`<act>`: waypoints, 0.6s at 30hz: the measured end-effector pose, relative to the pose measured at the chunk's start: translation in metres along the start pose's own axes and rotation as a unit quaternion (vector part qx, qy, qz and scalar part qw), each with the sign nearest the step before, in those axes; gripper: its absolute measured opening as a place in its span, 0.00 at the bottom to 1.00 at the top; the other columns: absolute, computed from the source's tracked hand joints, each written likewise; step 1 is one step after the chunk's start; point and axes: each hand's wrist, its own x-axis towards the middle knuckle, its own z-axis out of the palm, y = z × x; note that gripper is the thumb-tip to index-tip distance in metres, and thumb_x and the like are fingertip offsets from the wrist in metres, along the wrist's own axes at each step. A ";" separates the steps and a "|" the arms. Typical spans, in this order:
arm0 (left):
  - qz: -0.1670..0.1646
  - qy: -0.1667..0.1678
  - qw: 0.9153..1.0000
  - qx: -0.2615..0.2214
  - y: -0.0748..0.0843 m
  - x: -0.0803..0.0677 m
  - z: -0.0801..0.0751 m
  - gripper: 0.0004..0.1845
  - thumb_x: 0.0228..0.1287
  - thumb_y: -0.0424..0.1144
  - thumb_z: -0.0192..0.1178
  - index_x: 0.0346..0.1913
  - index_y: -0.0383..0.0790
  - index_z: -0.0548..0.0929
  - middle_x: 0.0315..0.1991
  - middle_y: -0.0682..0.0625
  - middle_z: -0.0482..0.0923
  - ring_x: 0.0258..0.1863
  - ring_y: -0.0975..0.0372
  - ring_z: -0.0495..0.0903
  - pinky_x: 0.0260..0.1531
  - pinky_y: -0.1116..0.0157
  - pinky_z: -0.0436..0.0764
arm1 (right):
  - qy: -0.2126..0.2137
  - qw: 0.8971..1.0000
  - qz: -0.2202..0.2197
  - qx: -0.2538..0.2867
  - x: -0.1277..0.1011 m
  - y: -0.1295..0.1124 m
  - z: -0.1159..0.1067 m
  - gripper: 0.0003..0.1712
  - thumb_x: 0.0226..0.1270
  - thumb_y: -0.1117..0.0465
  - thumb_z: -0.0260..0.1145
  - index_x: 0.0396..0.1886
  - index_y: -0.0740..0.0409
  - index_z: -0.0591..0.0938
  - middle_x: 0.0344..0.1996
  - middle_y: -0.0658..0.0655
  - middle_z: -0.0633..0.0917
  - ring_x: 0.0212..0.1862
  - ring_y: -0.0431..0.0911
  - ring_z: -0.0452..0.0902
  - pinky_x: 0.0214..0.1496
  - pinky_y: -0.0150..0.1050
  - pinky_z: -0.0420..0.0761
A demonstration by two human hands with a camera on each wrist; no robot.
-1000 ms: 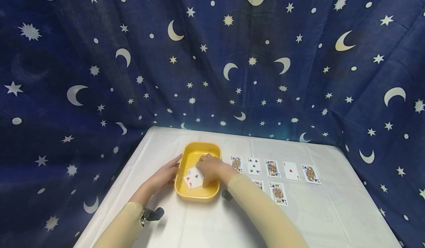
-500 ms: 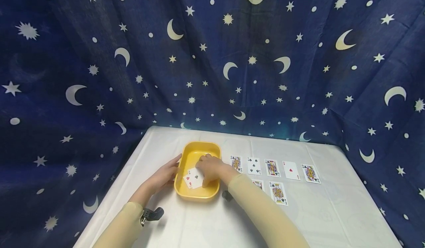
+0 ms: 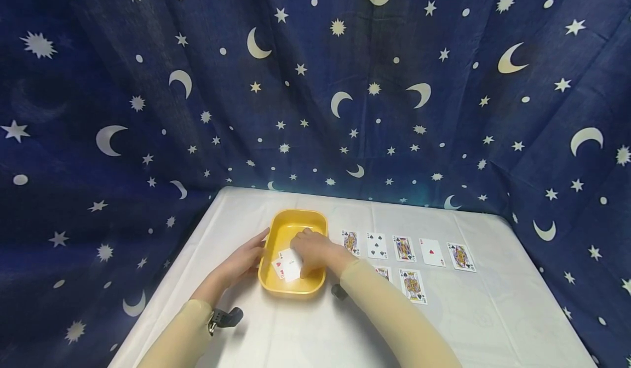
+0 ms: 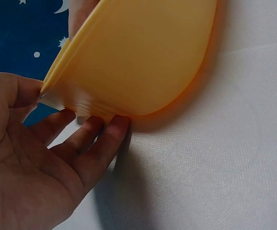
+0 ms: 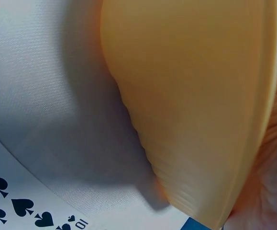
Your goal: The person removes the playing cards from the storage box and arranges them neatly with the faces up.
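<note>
A yellow plastic tray [image 3: 293, 293] stands on the white-covered table. My left hand [image 3: 242, 261] grips its left side, thumb at the rim and fingertips [image 4: 116, 127] against the outer wall. My right hand [image 3: 314, 250] reaches inside over the right rim and holds the edges of a white playing card [image 3: 292, 266], thumb near and fingers far. Its face looks washed out, with a small faint mark in the middle. Beneath it a red heart card [image 3: 278, 267] shows partly. My right fingertips are hidden in both the head and right wrist views.
Right of the tray lie face-up cards in two rows: a spade card [image 3: 377, 246], a heart card [image 3: 432, 252] and face cards such as the king of spades [image 3: 413, 286]. My right forearm covers part of the nearer row. A starry blue curtain [image 3: 315, 83] hangs behind.
The top card in the tray has shifted slightly and its face has turned paler, its centre mark fainter. Both hands and the tray stay almost where they were.
</note>
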 end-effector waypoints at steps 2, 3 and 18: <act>-0.001 0.000 1.000 -0.001 0.000 0.000 0.000 0.36 0.74 0.36 0.47 0.82 0.57 0.56 0.76 0.38 0.62 0.61 0.49 0.77 0.57 0.48 0.80 | 0.001 1.000 -0.002 0.004 0.000 0.000 0.000 0.35 0.45 0.47 0.84 0.55 0.47 0.80 0.50 0.46 0.79 0.51 0.44 0.66 0.62 0.39 0.71; -0.001 0.000 1.000 -0.002 0.001 0.000 0.000 0.36 0.74 0.36 0.47 0.82 0.57 0.56 0.76 0.38 0.63 0.61 0.49 0.77 0.57 0.48 0.80 | 0.002 1.000 -0.004 0.004 -0.001 -0.001 0.000 0.36 0.45 0.47 0.84 0.55 0.46 0.80 0.51 0.45 0.79 0.52 0.44 0.66 0.63 0.39 0.70; -0.002 0.010 1.000 0.004 0.000 0.000 0.001 0.35 0.74 0.36 0.48 0.82 0.56 0.57 0.74 0.38 0.65 0.56 0.51 0.80 0.54 0.50 0.82 | -0.007 1.000 0.003 -0.007 -0.007 -0.003 0.001 0.40 0.44 0.46 0.82 0.61 0.43 0.81 0.53 0.47 0.75 0.52 0.43 0.63 0.57 0.37 0.69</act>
